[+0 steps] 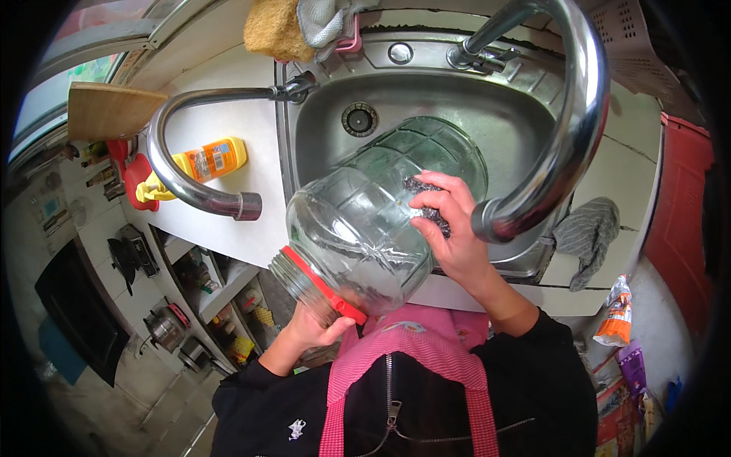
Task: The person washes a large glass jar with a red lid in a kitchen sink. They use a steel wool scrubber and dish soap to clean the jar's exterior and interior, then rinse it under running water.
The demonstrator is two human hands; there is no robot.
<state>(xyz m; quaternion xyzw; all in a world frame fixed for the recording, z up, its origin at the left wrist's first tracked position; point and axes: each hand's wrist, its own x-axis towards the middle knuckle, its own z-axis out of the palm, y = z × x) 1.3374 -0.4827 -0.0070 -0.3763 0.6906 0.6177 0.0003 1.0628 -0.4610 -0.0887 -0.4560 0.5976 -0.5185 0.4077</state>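
Observation:
A large clear glass jar (365, 211) lies tilted on its side, its base in the stainless steel sink (320, 131) and its open mouth towards me at lower left. Around the neck runs a red plastic band (320, 280). My left hand (320, 328) supports the jar under the neck, with some fingers hidden behind the glass. My right hand (454, 228) presses a dark metal scouring pad (437, 220) against the jar's side. The glass looks wet.
Two chrome faucets (582, 125) arch over the sink; the left spout (248, 205) ends near the jar. A yellow bottle (214, 160) lies on the left counter. Right of the sink is a grey striped cloth (591, 240). A sponge (277, 31) sits at the back.

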